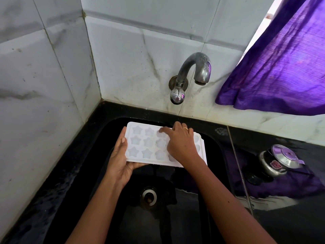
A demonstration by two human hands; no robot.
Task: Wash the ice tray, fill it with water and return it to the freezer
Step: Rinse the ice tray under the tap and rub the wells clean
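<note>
A white ice tray (140, 143) with star-shaped cups is held level over the black sink (202, 199). My left hand (119, 162) grips its left near corner, thumb on the rim and fingers underneath. My right hand (179, 141) lies palm down on the tray's right half, fingers spread and reaching into the cups, with a ring on one finger. It covers several cups. The metal tap (193, 71) sticks out of the wall above the tray; no water runs from its spout.
The sink drain (149, 196) lies below the tray. A black counter (281, 138) surrounds the sink, and a metal pressure cooker (279, 161) stands on it at the right. A purple curtain (281, 64) hangs at the upper right. Marble-tiled walls (44, 76) close the left and back.
</note>
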